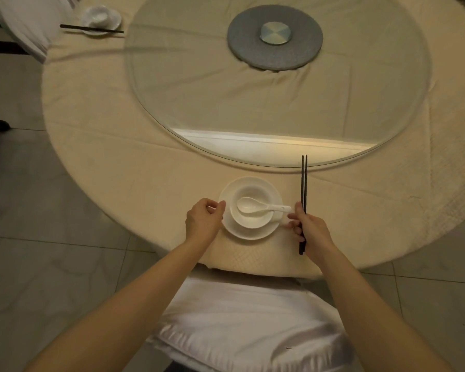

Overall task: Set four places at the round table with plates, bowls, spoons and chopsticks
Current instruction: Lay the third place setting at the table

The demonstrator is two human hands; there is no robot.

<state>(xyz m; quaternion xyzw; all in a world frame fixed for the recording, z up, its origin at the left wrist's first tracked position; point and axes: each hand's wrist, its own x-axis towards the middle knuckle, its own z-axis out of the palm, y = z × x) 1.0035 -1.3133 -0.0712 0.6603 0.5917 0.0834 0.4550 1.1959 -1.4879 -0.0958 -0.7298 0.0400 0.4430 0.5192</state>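
Edge: plate [250,234] sat near bench's [118,157] front edge.
L hand [203,221]: fingers pinched plate rim.
R hand [308,228]: fingers gripped chopsticks [304,183].

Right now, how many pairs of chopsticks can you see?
2. Near pair in the right hand, beside the near plate; far pair across the far-left plate's rim. Others may sit off-frame.

White plate [253,234], bowl [253,189] & spoon [248,204]; black chopsticks [304,181]; cream tablecloth [145,167], prob. waffle-patterned.

Arms extended, left hand [203,221] pinches plate [253,234] rim, right hand [310,228] grips chopsticks [304,178].
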